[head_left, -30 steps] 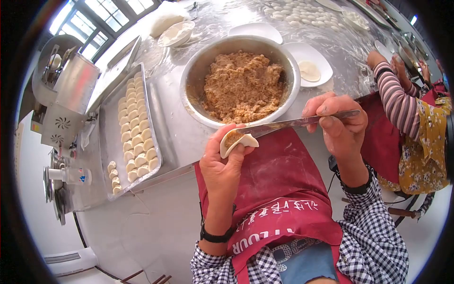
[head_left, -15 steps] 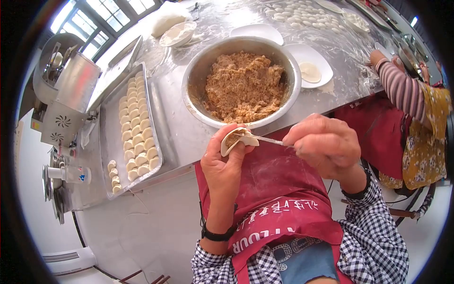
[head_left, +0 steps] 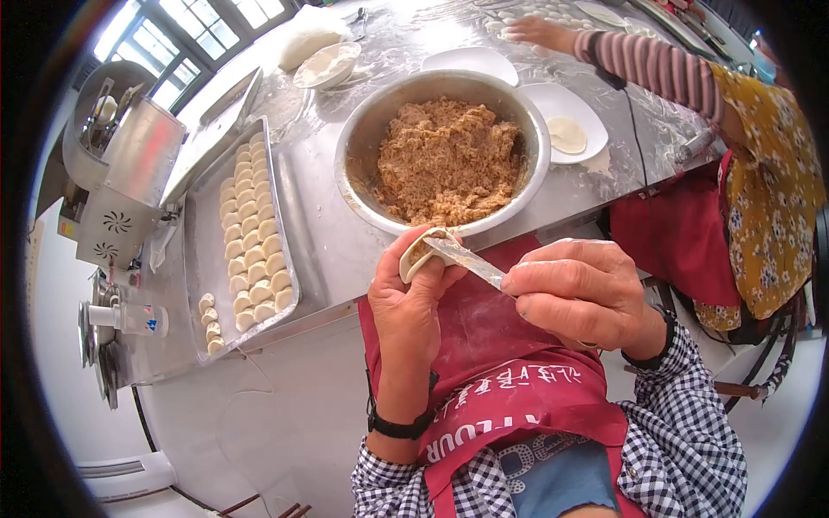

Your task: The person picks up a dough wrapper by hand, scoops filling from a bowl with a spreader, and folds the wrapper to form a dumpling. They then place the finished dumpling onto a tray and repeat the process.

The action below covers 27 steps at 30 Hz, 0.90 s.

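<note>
My left hand is closed around a dumpling wrapper, cupped in a fold with brown filling inside. In my right hand I grip a flat metal spatula between thumb and fingers. Its tip lies at the wrapper's opening, with some filling smeared along the blade near the tip. Just beyond my hands stands a large steel bowl of ground brown filling. To its right, a white plate carries a round flat wrapper.
At left, a metal tray holds rows of shaped dumplings. A steel machine stands beyond it. A co-worker's striped sleeve reaches over the floured table toward many dough pieces. A flour bowl sits behind.
My right hand has turned and lowered slightly, so the spatula's flat side now shows. The co-worker's arm has stretched out across the table to the left, toward the dough pieces.
</note>
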Tool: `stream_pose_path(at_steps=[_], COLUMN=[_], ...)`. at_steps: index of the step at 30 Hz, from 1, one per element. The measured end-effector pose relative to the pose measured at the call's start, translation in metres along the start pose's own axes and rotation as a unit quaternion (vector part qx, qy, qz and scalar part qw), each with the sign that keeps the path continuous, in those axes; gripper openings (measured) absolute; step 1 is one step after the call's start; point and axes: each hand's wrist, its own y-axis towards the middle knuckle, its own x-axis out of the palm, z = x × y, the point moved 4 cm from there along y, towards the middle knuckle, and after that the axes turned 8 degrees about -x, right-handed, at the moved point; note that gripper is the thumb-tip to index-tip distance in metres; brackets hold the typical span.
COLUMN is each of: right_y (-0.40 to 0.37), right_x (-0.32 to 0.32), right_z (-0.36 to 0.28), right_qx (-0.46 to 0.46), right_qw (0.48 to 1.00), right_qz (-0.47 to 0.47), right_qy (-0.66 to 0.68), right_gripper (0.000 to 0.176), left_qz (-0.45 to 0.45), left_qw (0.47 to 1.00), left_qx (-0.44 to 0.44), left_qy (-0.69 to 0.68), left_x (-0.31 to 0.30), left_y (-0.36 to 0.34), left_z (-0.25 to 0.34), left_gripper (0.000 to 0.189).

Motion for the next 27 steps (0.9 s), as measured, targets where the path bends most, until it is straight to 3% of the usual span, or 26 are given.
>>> stream_pose_path(at_steps=[12,16,18,22,24,27], right_y=[0.005,-0.013,-0.039,-0.061,-0.061,-0.065], right_x=[-0.006,-0.006,0.006,0.012,0.016,0.019], right_z=[-0.004,0.029,0.069,0.088,0.091,0.088], right_qx=[-0.011,-0.014,0.138,0.232,0.184,0.162], right_qw=[0.999,0.992,0.985,0.968,0.983,0.983], right_qz=[-0.031,0.034,0.016,0.092,0.001,-0.063], right_qy=[-0.043,-0.117,-0.1,0.021,-0.027,-0.065], right_gripper=[0.021,0.014,0.009,0.013,0.017,0.02], left_qz=[0.005,-0.001,-0.007,-0.003,-0.011,-0.031], left_qw=[1.0,0.999,0.999,1.0,1.0,0.999], left_qx=[-0.022,-0.032,-0.029,-0.013,-0.005,0.021], left_qy=[-0.02,-0.025,-0.025,0.013,0.021,0.03], left_x=[-0.005,-0.003,0.001,0.002,0.006,0.014], left_y=[0.001,0.004,0.003,-0.001,-0.003,-0.008], left_z=[-0.002,0.001,0.004,0.009,0.011,0.015], left_gripper=[0.029,0.033,0.033,0.032,0.032,0.03])
